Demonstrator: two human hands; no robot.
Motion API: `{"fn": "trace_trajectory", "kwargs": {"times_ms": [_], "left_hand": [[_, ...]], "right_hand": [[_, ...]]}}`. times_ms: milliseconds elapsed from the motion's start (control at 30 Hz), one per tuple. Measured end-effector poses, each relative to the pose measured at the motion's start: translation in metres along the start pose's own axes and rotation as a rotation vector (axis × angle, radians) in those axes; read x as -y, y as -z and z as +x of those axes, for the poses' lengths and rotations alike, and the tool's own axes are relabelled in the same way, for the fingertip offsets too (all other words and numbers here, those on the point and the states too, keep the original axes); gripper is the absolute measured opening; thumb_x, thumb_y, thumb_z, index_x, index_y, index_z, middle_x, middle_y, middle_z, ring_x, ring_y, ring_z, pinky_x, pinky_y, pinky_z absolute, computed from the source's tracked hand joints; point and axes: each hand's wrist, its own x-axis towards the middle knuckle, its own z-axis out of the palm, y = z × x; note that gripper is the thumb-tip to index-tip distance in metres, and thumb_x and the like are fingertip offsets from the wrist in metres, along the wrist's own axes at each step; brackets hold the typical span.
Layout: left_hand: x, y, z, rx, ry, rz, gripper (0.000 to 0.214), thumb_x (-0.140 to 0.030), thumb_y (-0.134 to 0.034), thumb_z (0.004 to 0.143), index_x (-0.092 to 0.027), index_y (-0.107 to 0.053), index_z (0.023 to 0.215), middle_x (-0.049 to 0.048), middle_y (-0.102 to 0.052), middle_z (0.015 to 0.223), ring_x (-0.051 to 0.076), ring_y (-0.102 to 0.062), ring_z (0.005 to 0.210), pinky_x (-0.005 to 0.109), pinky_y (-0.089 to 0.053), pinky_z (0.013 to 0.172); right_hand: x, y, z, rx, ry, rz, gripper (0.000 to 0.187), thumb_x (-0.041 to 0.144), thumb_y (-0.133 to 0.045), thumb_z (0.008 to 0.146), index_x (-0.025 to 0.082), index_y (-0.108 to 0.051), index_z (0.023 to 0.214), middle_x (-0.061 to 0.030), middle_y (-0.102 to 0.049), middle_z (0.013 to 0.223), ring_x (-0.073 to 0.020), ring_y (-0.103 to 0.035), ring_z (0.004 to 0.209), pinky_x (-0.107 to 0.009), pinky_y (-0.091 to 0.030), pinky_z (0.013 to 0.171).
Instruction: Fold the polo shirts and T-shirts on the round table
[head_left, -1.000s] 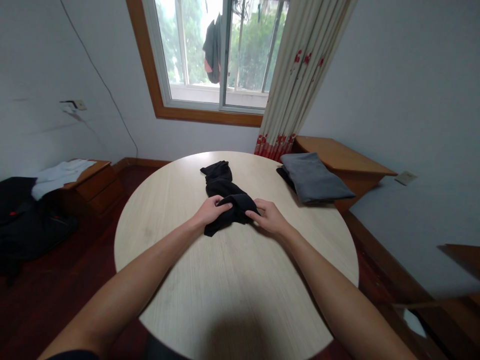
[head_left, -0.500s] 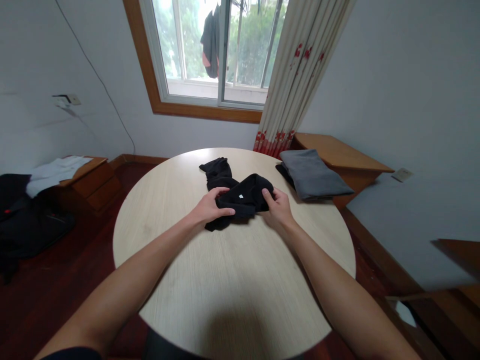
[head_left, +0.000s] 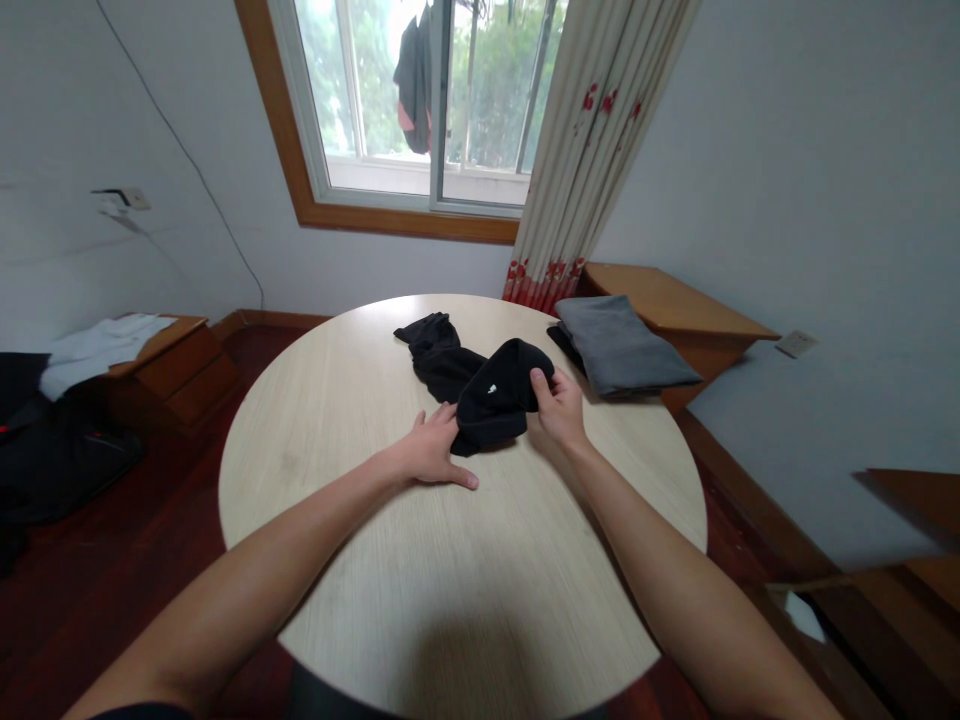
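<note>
A crumpled black garment (head_left: 491, 400) with a small white mark lies bunched on the round wooden table (head_left: 360, 580); its exact kind is hard to make out. Its far end stretches back and to the left in loose folds. My right hand (head_left: 559, 405) pinches the garment's right edge between thumb and fingers, lifting it slightly. At the near left side, my left hand (head_left: 435, 448) is spread with its thumb apart, low over the tabletop, its fingertips against the cloth.
Folded grey cloth (head_left: 626, 345) lies at the table's right rear, with something black beneath it. Behind it stands a wooden desk (head_left: 675, 300) by the curtain (head_left: 592, 150). A small wooden cabinet (head_left: 176, 370) and a black bag (head_left: 67, 460) are at left.
My left hand has let go of the garment's near left part and opened, moving slightly towards me. The right hand keeps its hold, and the cloth has shifted into a rounder bundle.
</note>
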Motion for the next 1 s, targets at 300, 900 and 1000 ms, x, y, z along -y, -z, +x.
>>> {"fn": "trace_trajectory", "kwargs": {"times_ms": [300, 900, 1000], "left_hand": [[0.007, 0.003, 0.010, -0.136, 0.040, 0.048, 0.022, -0.028, -0.055, 0.090, -0.026, -0.075, 0.100, 0.0079, -0.071, 0.117, 0.031, -0.063, 0.111, 0.043, -0.046, 0.102], [0.027, 0.079, 0.000, -0.708, 0.096, -0.097, 0.027, -0.048, -0.066, 0.080, -0.021, -0.063, 0.083, 0.0022, -0.067, 0.082, 0.020, -0.060, 0.079, 0.032, -0.048, 0.078], [0.031, 0.084, -0.003, -0.537, 0.054, 0.003, 0.030, -0.042, -0.079, 0.067, -0.022, -0.068, 0.086, 0.0043, -0.070, 0.088, 0.023, -0.063, 0.084, 0.037, -0.050, 0.085]], "right_hand": [[-0.030, 0.013, 0.003, 0.479, -0.062, 0.013, 0.059, 0.059, -0.070, 0.080, 0.015, -0.065, 0.119, -0.0117, -0.071, 0.114, -0.0254, -0.065, 0.101, -0.040, -0.052, 0.091], [-0.031, 0.052, 0.039, -0.245, 0.052, -0.146, 0.030, 0.043, -0.055, 0.081, 0.017, -0.065, 0.093, -0.0091, -0.068, 0.091, -0.0246, -0.061, 0.088, -0.038, -0.050, 0.085], [-0.028, 0.057, 0.041, -0.401, 0.091, -0.138, 0.031, 0.046, -0.054, 0.085, 0.017, -0.062, 0.093, -0.0083, -0.067, 0.093, -0.0236, -0.061, 0.090, -0.037, -0.048, 0.087]]}}
